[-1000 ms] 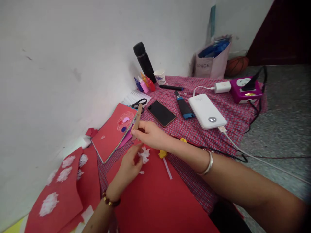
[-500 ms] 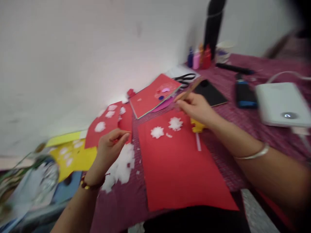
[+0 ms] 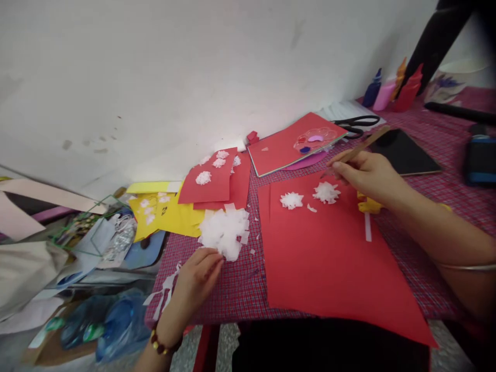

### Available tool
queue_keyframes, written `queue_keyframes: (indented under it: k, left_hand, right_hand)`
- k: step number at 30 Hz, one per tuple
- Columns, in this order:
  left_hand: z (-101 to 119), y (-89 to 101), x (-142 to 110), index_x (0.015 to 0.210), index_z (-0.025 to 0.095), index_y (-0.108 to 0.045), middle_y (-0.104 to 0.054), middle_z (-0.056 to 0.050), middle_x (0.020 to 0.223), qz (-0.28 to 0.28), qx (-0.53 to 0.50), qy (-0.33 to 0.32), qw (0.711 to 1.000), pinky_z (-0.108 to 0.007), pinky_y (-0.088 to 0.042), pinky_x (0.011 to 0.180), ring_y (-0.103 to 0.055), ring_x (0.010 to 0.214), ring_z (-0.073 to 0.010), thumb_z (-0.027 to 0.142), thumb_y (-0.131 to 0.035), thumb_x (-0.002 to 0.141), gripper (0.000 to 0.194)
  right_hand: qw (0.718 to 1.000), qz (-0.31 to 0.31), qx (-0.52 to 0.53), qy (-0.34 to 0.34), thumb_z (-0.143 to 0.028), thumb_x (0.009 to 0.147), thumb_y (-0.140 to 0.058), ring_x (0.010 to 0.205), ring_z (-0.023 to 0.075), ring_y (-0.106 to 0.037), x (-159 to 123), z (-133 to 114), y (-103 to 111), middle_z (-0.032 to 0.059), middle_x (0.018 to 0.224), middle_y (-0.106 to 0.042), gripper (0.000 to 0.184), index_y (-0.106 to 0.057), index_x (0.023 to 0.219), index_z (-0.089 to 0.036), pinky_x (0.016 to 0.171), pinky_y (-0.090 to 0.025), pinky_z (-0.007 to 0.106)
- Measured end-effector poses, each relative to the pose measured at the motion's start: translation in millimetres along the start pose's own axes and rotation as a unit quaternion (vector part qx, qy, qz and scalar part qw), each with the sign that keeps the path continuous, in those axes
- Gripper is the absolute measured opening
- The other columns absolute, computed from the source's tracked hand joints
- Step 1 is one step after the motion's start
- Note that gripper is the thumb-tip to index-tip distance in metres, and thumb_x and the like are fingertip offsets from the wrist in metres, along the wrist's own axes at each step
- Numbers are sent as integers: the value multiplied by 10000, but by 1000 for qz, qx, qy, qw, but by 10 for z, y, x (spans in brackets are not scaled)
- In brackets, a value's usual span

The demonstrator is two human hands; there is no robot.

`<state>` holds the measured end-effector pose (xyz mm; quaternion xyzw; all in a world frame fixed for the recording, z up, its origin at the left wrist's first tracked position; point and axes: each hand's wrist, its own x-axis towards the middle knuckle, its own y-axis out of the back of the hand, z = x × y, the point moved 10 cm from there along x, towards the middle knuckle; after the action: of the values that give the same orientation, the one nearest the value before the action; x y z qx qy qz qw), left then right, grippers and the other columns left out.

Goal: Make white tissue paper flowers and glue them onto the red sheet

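A slim wood-coloured stick [image 3: 366, 143] is pinched in my right hand [image 3: 366, 170], its lower end over the far edge of a large red sheet [image 3: 329, 263]. Just below that hand, a fringed white paper flower [image 3: 326, 192] lies on the sheet, with a second white flower [image 3: 291, 200] to its left and a small white scrap [image 3: 311, 208] between them. My left hand [image 3: 201, 276] is closed, thumb and fingertips together at the near edge of a pile of white paper pieces [image 3: 225, 227]. They seem to pinch one piece, though the fingers partly hide it.
Red cards with white flowers [image 3: 209, 181] and yellow paper [image 3: 180, 219] lie at the left. Behind are a red pad [image 3: 287, 139] with a paint palette [image 3: 315, 139], black scissors [image 3: 356, 121], a dark phone-like slab [image 3: 405, 152] and paint bottles [image 3: 406, 93]. A yellow-capped tube [image 3: 368, 206] sits by my right wrist.
My left hand has moved from above the table down to the near edge of the white paper pile. The view has turned left; my right hand still holds the stick near the flowers.
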<state>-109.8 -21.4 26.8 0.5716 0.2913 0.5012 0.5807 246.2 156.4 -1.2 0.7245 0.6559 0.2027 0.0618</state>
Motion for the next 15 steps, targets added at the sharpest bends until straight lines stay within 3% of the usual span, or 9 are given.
queue_keyframes:
  k: [3,6,10,13,15]
  left_hand:
    - [-239,153,-14,887,185,-636,-665,-71,908,36,12,50,998,-345,-506,814,-617,894,-192,186,-517,825,134]
    - [-558,234,-90,954,168,-621,-669,-78,934,26,17,123,992,-352,-511,794,-624,887,-198,160,-486,803,203]
    - [-768,88,-257,1115,169,-574,-640,-87,1071,-22,-19,150,988,-363,-504,830,-608,966,-198,111,-487,735,394]
    - [-770,-21,-313,984,170,-625,-623,-85,1041,-15,-46,144,988,-373,-484,862,-589,984,-195,144,-525,747,259]
    - [-763,41,-310,802,165,-640,-613,-79,970,28,-42,155,987,-361,-483,836,-587,935,-190,195,-540,774,108]
  right_hand:
    - [1000,-11,-24,11,-202,852,-529,570,83,-507,0,13,-24,91,741,-621,180,-620,955,-87,548,-383,255]
    - [999,-8,-37,18,-208,851,-535,571,90,-510,-4,3,-14,101,745,-628,174,-626,942,-92,544,-381,258]
    - [999,-9,-43,17,-185,844,-544,569,98,-516,-8,-20,-17,95,714,-624,140,-634,911,-100,547,-389,260]
    - [999,-13,-34,11,-183,840,-550,548,95,-516,-20,-49,-27,99,738,-636,139,-632,920,-104,518,-378,254]
    - [999,-13,-32,15,-191,843,-544,541,94,-514,-31,-82,-24,107,745,-640,152,-628,932,-100,505,-373,252]
